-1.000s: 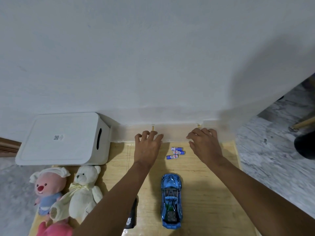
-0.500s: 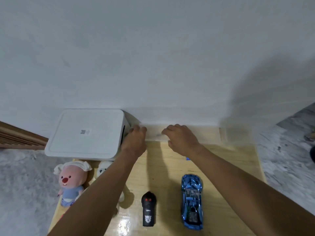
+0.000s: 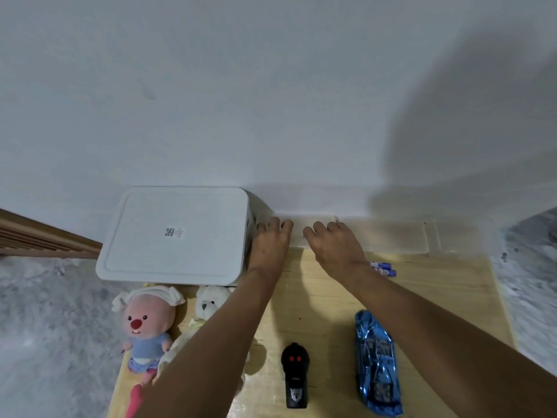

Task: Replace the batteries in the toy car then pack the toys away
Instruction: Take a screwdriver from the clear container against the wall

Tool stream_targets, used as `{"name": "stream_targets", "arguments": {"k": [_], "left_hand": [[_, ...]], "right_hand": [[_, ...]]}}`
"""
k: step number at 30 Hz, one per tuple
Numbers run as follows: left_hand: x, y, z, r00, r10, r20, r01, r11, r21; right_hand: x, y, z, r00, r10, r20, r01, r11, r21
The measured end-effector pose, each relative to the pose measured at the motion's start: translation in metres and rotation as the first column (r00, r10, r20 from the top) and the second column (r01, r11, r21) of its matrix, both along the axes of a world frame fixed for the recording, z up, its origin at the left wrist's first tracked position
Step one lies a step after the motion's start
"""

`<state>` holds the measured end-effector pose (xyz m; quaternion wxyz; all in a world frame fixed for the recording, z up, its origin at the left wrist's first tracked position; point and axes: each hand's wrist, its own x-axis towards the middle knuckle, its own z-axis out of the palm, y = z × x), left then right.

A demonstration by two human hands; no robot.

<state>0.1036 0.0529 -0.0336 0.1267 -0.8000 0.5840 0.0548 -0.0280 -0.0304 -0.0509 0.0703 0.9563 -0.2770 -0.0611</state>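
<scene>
A blue toy car (image 3: 376,363) lies on the wooden table (image 3: 446,300) at the near right, with a black remote control (image 3: 295,375) to its left. Small purple-and-white batteries (image 3: 383,268) lie beside my right wrist. A white lidded storage box (image 3: 174,233) stands at the table's far left, against the wall. My left hand (image 3: 269,245) reaches to the box's right side, fingers spread and touching it near the top corner. My right hand (image 3: 334,245) lies just right of it, fingers stretched toward the strip at the wall's foot. Neither hand holds anything.
A pink plush in blue clothes (image 3: 147,324) and a white teddy bear (image 3: 211,303) sit in front of the box, the bear partly hidden by my left arm. A red-pink toy (image 3: 134,399) pokes in at the bottom edge. Grey floor surrounds the table.
Both hands have moved left along the wall toward the white box, away from the batteries. The left hand now touches the box's side. The remote has come into view.
</scene>
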Motion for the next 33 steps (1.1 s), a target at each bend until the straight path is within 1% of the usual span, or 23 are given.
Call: {"name": "stream_targets", "arguments": {"k": [5, 9, 11, 13, 15, 18, 21, 23, 24, 26, 28, 29, 30, 33], "left_hand": [[0.001, 0.002, -0.007, 1.0, -0.01, -0.007, 0.01, 1.0, -0.03], [0.001, 0.004, -0.008, 0.998, -0.058, -0.008, 0.058, 0.997, -0.049], [0.004, 0.002, -0.008, 0.997, 0.018, -0.075, -0.022, 0.998, -0.061], [0.004, 0.001, -0.007, 0.978, 0.109, -0.179, -0.127, 0.987, -0.095], [0.004, 0.001, -0.012, 0.955, 0.135, -0.263, -0.175, 0.975, -0.137], [0.0, 0.006, -0.018, 0.945, 0.144, -0.292, -0.207, 0.958, -0.197], [-0.004, 0.008, -0.022, 0.923, 0.167, -0.346, -0.267, 0.927, -0.263], [-0.005, 0.008, -0.023, 0.916, 0.176, -0.36, -0.288, 0.914, -0.287], [-0.004, 0.008, -0.023, 0.916, 0.176, -0.36, -0.292, 0.908, -0.299], [-0.003, 0.006, -0.022, 0.92, 0.17, -0.353, -0.291, 0.901, -0.323], [-0.003, 0.005, -0.02, 0.923, 0.162, -0.35, -0.28, 0.905, -0.32], [-0.003, 0.005, -0.019, 0.924, 0.16, -0.348, -0.276, 0.908, -0.316], [-0.004, 0.005, -0.018, 0.926, 0.157, -0.344, -0.272, 0.909, -0.317], [-0.006, 0.006, -0.018, 0.934, 0.141, -0.327, -0.257, 0.903, -0.345]], "right_hand": [[0.0, 0.003, 0.003, 1.0, 0.0, -0.007, 0.0, 1.0, 0.012], [0.0, 0.001, 0.007, 0.999, -0.025, 0.037, 0.022, 0.998, 0.062], [0.0, -0.002, 0.011, 0.997, -0.045, 0.057, 0.04, 0.995, 0.093], [-0.001, -0.004, 0.015, 0.995, -0.068, 0.074, 0.059, 0.991, 0.119], [0.0, -0.005, 0.015, 0.991, -0.084, 0.108, 0.07, 0.989, 0.129], [-0.002, -0.007, 0.017, 0.984, -0.096, 0.15, 0.079, 0.99, 0.118], [-0.002, -0.013, 0.019, 0.992, -0.09, 0.087, 0.078, 0.988, 0.13], [-0.004, -0.019, 0.021, 0.992, -0.104, 0.069, 0.089, 0.978, 0.19], [-0.005, -0.022, 0.024, 0.99, -0.11, 0.084, 0.089, 0.971, 0.224], [-0.008, -0.028, 0.033, 0.976, -0.147, 0.16, 0.091, 0.945, 0.315], [-0.013, -0.035, 0.041, 0.939, -0.222, 0.263, 0.096, 0.904, 0.418], [-0.015, -0.038, 0.043, 0.92, -0.254, 0.3, 0.104, 0.893, 0.437], [-0.018, -0.039, 0.044, 0.903, -0.268, 0.335, 0.109, 0.898, 0.426], [-0.023, -0.04, 0.041, 0.852, -0.239, 0.467, 0.096, 0.946, 0.31]]}}
